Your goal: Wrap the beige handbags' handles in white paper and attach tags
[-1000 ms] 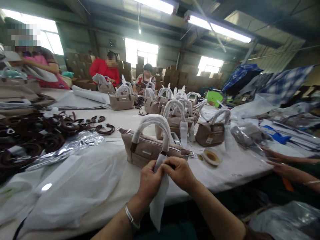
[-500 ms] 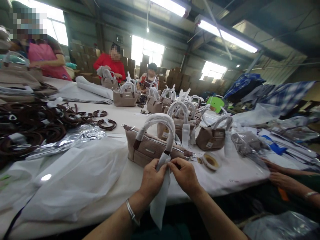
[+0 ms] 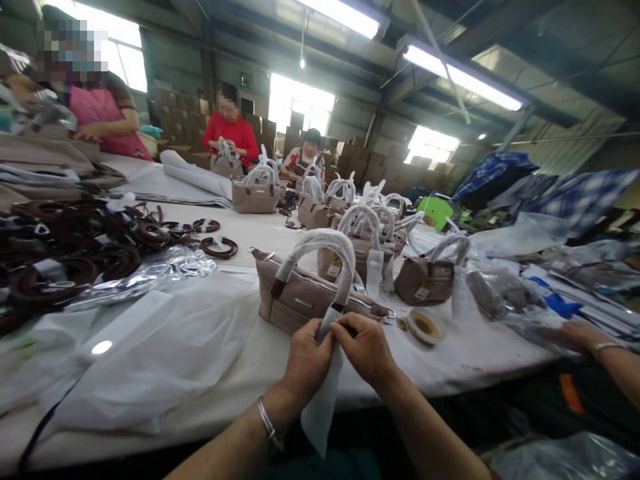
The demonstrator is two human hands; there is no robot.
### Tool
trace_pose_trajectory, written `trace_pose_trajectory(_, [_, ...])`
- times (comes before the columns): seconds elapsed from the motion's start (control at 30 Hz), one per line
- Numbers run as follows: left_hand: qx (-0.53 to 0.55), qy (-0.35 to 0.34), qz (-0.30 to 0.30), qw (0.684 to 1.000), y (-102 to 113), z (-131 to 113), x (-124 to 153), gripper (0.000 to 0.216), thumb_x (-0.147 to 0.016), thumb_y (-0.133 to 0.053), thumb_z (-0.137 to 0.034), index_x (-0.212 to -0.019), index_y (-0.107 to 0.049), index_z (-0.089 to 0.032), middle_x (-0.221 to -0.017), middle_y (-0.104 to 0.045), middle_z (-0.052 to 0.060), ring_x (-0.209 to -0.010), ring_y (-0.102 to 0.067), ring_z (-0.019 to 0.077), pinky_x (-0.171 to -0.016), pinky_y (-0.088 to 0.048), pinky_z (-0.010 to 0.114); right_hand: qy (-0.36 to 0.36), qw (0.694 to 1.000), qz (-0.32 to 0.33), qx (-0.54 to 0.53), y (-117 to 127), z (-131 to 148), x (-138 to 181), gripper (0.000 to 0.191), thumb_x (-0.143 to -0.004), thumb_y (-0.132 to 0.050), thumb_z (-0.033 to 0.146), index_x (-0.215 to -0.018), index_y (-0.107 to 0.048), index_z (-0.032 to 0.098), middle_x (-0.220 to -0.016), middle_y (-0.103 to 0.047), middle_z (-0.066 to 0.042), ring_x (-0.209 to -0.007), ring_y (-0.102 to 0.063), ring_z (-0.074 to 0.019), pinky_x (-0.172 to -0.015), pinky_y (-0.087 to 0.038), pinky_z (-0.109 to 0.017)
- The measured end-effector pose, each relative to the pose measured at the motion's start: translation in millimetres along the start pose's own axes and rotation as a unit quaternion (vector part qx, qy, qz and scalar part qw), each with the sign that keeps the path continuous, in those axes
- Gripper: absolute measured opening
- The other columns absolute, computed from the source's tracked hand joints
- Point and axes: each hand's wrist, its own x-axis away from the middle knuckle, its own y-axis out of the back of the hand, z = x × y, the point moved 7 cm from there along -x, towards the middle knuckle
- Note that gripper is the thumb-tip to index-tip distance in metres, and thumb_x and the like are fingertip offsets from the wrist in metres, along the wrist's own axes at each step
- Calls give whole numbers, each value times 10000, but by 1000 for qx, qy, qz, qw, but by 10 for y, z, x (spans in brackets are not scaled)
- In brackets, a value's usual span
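Note:
A taupe handbag (image 3: pixel 280 303) stands upright on the table in front of me, its arched handle (image 3: pixel 320 241) wound in white wrapping. At the handle's near lower end, a strip of white wrapping paper (image 3: pixel 320 407) hangs down past the table edge. My left hand (image 3: pixel 309 357) is closed on this strip, thumb and fingers pinching it from the left. From the right, my right hand (image 3: pixel 364 347) pinches the same strip, its fingertips almost touching the left thumb. The fingertips partly hide the strip's upper part.
Several wrapped-handle bags (image 3: pixel 425 277) stand behind. A tape roll (image 3: pixel 424 327) lies at right, coiled brown straps (image 3: pixel 55 273) and white sheeting (image 3: pixel 165 353) at left. A co-worker's hand (image 3: pixel 583 333) touches plastic-wrapped goods at right. Other people (image 3: pixel 233 133) work across the table.
The view has shifted slightly. My hands stay pinched on the strip at nearly the same spot. At right, the co-worker's hand has moved farther over the plastic; only one now shows.

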Motion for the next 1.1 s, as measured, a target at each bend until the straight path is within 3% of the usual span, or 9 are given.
trace_pose_trajectory(0.3, [-13, -20, -10, 1000, -9, -44, 63, 140, -848, -564, -279, -840, -669, -188, -803, -689, 28, -768, -612, 178, -733, -440, 277, -45, 995, -3, 87, 2, -44, -37, 245, -826, -651, 364, -634, -670, 214, -628, -678, -13, -617, -612, -165, -611, -407, -278])
trace_pose_trajectory(0.47, [-6, -14, -21, 1000, -33, -35, 87, 167, -861, -560, -310, -815, -650, -177, -806, -690, 43, -763, -613, 181, -720, -444, 278, -50, 983, -29, 174, -9, -6, -73, 389, -794, -665, 512, -553, -578, 219, -569, -639, -22, -566, -582, -170, -560, -342, -289])
trace_pose_trajectory(0.6, [-8, -12, -19, 1000, -52, -38, 91, 173, -858, -574, -321, -825, -648, -168, -815, -697, 50, -756, -610, 179, -703, -441, 272, -53, 972, -46, 224, -15, 67, -60, 402, -807, -650, 510, -557, -534, 217, -580, -625, -32, -583, -576, -176, -554, -306, -292])
trace_pose_trajectory(0.73, [-17, -13, -16, 1000, -26, -55, 87, 182, -861, -565, -318, -801, -657, -173, -783, -689, 32, -740, -608, 171, -701, -433, 268, -47, 980, -38, 188, 10, 69, -8, 344, -828, -640, 466, -611, -567, 210, -619, -639, -29, -619, -588, -183, -586, -345, -291])
trace_pose_trajectory(0.93, [-26, -4, -5, 1000, 20, -62, 39, 162, -828, -595, -313, -862, -694, -189, -769, -695, 11, -745, -628, 181, -705, -442, 277, -39, 999, -6, 8, 53, -61, 68, 148, -848, -614, 295, -761, -694, 205, -737, -708, -21, -685, -635, -166, -652, -448, -265])
trace_pose_trajectory(1.1, [-7, -3, 11, 1000, 7, -67, 20, 178, -816, -602, -307, -898, -705, -188, -815, -716, 23, -779, -643, 189, -727, -463, 278, -79, 997, -23, -1, 67, -168, 78, 140, -813, -639, 305, -735, -689, 200, -697, -709, -19, -656, -643, -170, -632, -457, -270])
